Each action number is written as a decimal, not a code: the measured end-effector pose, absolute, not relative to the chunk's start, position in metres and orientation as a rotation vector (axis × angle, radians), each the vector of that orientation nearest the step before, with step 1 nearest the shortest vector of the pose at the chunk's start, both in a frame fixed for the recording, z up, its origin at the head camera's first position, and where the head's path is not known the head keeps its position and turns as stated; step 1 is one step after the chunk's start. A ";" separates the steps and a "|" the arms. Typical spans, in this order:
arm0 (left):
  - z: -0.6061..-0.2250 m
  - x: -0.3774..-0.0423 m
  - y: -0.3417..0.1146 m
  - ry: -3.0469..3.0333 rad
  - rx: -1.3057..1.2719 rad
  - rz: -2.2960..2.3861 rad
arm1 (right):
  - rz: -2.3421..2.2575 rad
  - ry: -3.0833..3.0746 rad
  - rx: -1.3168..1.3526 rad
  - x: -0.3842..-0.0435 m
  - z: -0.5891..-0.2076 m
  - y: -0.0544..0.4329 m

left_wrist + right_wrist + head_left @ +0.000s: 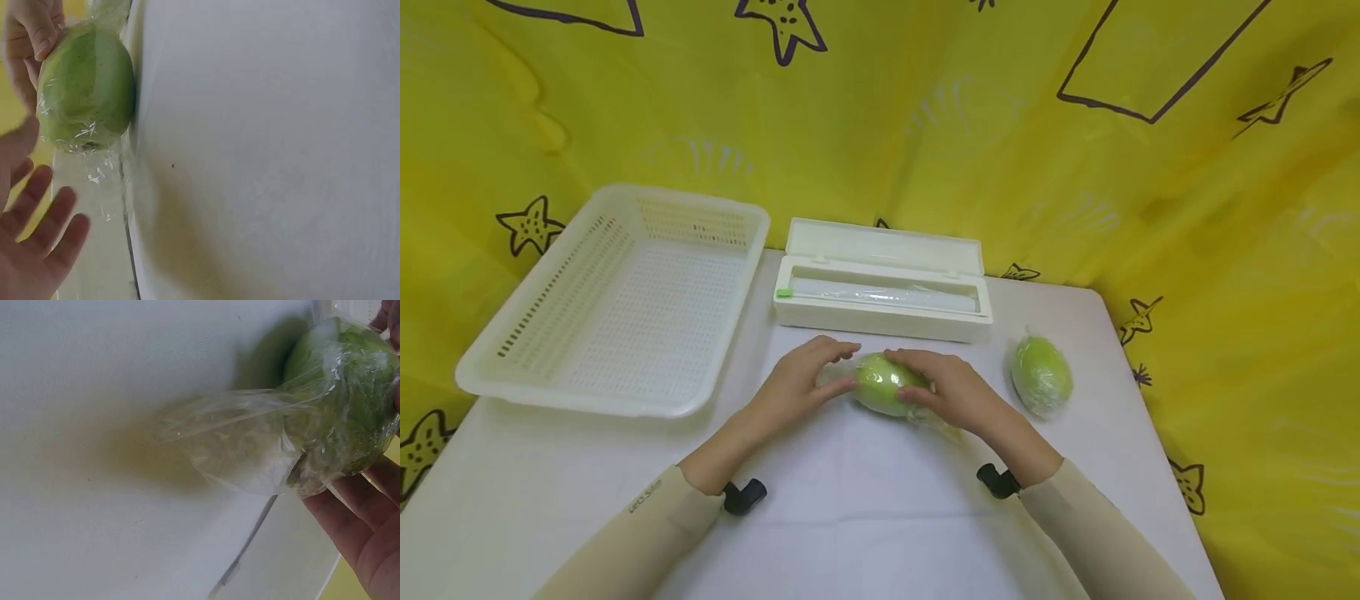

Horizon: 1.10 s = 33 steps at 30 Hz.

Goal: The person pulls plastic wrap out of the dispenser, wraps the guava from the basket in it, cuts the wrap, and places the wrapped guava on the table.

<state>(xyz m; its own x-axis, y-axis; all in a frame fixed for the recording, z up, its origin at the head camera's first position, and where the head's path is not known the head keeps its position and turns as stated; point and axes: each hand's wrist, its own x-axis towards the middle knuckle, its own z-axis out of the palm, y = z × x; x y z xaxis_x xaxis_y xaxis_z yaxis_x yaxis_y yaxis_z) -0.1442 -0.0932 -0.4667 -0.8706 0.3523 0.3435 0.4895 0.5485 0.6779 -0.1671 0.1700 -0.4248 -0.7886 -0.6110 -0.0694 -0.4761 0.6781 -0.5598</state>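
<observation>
A green oval fruit (880, 383) in clear cling film sits at mid-table, in front of the film box. My right hand (955, 390) holds it from the right, thumb on the near side and fingers over the far side. From the fruit's right end a loose tail of cling film (231, 440) sticks out, crumpled and see-through. At the other end my left hand (801, 375) is held with fingers spread and thumb close to the fruit; whether it touches the film I cannot tell. More loose film (97, 178) shows beside those fingers.
Behind the hands stands a white cling film box (880, 321), lid up, with a roll (887, 294) inside. A white plastic basket (700, 404) is at the left. Another wrapped green fruit (1041, 375) lies at the right. A yellow curtain (865, 125) hangs behind the table.
</observation>
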 end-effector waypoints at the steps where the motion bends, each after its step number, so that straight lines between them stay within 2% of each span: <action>1: -0.466 -0.144 -0.094 -2.605 -0.738 -1.187 | -0.770 2.637 -0.881 -0.166 -0.425 0.170; 10: -0.464 -0.145 -0.094 -2.458 -0.810 -1.027 | -0.739 2.670 -0.875 -0.162 -0.424 0.167; 17: -0.471 -0.144 -0.101 -2.494 -1.069 -0.819 | -0.780 2.692 -0.960 -0.162 -0.427 0.172; 28: -0.463 -0.140 -0.099 -2.802 -0.907 -0.850 | -0.692 2.741 -1.074 -0.161 -0.428 0.172; 33: -0.458 -0.140 -0.106 -2.838 -0.673 -1.067 | -0.714 2.754 -1.127 -0.159 -0.431 0.173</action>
